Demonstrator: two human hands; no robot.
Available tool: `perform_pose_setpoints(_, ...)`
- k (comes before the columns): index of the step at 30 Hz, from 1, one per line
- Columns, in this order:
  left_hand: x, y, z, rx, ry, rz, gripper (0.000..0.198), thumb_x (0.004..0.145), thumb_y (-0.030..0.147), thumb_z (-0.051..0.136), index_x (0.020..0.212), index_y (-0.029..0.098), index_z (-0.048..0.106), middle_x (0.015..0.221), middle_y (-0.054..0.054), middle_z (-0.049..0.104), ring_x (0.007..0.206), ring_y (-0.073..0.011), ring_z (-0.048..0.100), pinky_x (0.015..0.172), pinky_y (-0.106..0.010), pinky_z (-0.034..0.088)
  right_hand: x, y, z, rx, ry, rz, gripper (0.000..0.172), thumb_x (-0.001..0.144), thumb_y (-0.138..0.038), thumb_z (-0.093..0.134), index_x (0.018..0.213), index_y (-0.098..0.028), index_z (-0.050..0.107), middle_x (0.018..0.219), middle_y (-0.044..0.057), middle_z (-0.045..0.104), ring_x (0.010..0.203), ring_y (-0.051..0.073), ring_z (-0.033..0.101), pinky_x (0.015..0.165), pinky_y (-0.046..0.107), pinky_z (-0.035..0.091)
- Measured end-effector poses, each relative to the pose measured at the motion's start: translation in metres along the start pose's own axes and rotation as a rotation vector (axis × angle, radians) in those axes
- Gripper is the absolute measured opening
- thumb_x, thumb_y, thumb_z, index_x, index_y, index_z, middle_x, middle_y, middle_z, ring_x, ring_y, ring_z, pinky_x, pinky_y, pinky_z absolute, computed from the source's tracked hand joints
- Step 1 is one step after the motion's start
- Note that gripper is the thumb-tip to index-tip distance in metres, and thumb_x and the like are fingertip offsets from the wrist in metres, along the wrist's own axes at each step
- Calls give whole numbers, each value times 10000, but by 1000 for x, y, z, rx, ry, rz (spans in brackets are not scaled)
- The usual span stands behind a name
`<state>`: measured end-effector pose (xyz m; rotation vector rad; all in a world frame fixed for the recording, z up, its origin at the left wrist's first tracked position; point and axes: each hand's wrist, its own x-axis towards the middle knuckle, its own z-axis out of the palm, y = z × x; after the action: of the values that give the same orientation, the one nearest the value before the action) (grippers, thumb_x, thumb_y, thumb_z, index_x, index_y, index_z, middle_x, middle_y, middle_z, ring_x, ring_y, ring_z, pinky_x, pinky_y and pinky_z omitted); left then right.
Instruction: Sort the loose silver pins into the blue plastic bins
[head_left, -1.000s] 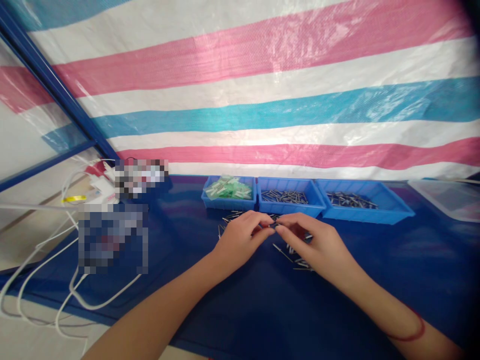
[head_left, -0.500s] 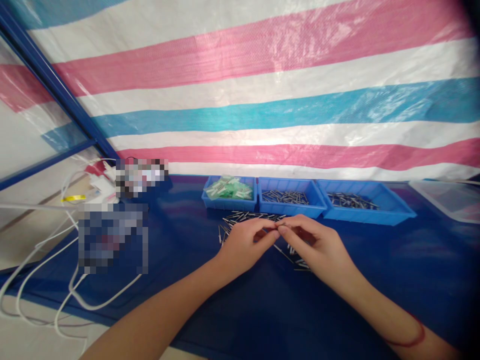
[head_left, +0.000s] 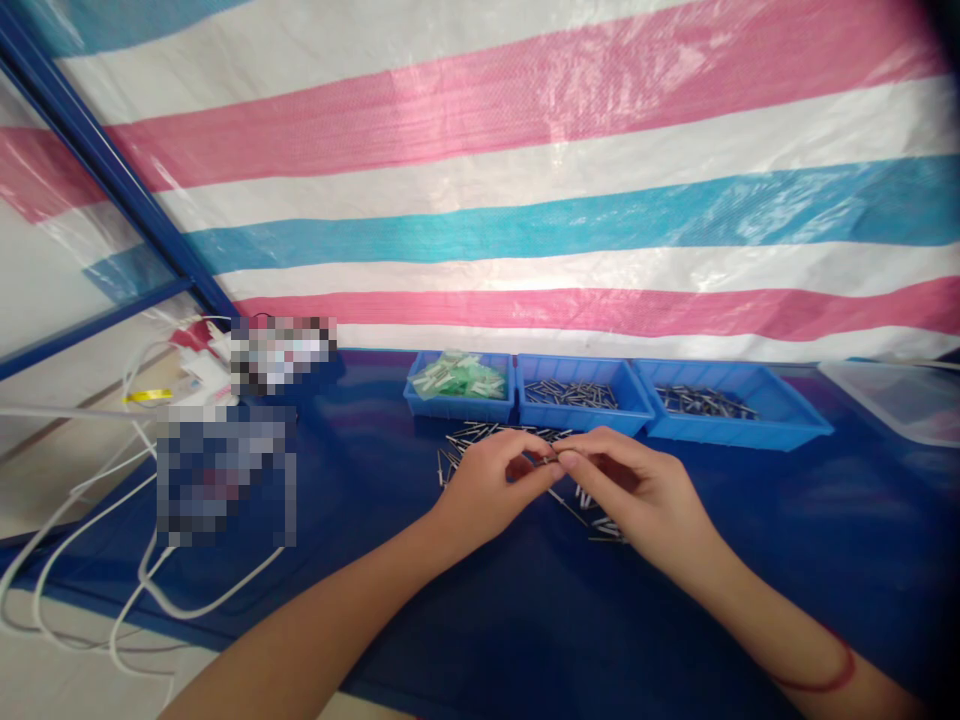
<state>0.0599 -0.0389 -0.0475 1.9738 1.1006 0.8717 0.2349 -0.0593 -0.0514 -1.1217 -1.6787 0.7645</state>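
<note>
My left hand (head_left: pixel 484 490) and my right hand (head_left: pixel 649 490) meet fingertip to fingertip over the blue table. Both are closed in a pinch on one small, thin rivet (head_left: pixel 553 457), mostly covered by the fingers. Loose blind rivets (head_left: pixel 480 433) with long thin pins lie in a pile behind and beneath the hands, partly hidden by them. More rivets (head_left: pixel 606 526) show beside my right hand. Just behind the pile, a blue bin (head_left: pixel 585 414) holds many similar metal pieces.
Left of that bin, another blue bin (head_left: pixel 459 409) contains green and clear packets; a third blue bin (head_left: pixel 739 430) on the right holds metal pieces. A clear plastic container (head_left: pixel 885 405) sits far right. White cables (head_left: pixel 202 612) and blurred items occupy the left. Striped sheeting (head_left: pixel 480 235) hangs behind.
The fingers of both hands have shifted slightly around the rivet, and a little more of it shows between them. The bins and the pile look the same.
</note>
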Motion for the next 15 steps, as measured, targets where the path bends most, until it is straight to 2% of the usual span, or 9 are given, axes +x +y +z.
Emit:
perform_pose_setpoints(5,1,-1,-4,-19,92,13,225,831,378,616,886,162,648,875,-33,663,745,-128,601,698,-228,486,3,2,-2,33,-43,56,209,858,-369,567,921,-210,688,916,57,681,869,193,626,730,301,508)
perform_pose_setpoints(8,2,2,-6,-15,89,17,247,855,391,584,917,158,638,871,-32,658,759,-130,609,697,-226,489,5,0,-2,-27,-100,59,255,869,-397,536,892,-194,689,817,46,668,758,176,610,659,284,489)
perform_pose_setpoints(10,2,5,-10,45,48,34,273,871,394,564,1014,167,617,892,-26,661,775,-132,613,715,-233,488,8,-2,-8,-79,-83,58,285,875,-414,514,838,-189,684,738,30,647,669,157,587,600,266,471)
perform_pose_setpoints(13,2,9,-19,310,-58,96,336,884,416,541,1117,178,583,982,-45,654,872,-171,604,810,-293,471,16,-4,-35,-193,62,26,336,874,-454,483,740,-203,662,669,23,629,645,165,594,579,266,468)
perform_pose_setpoints(15,0,11,-27,538,-138,142,312,895,426,517,1039,168,618,1016,-71,641,942,-212,584,873,-344,441,22,-5,-62,-274,124,-16,355,861,-495,474,742,-220,665,624,25,616,642,186,608,564,278,466)
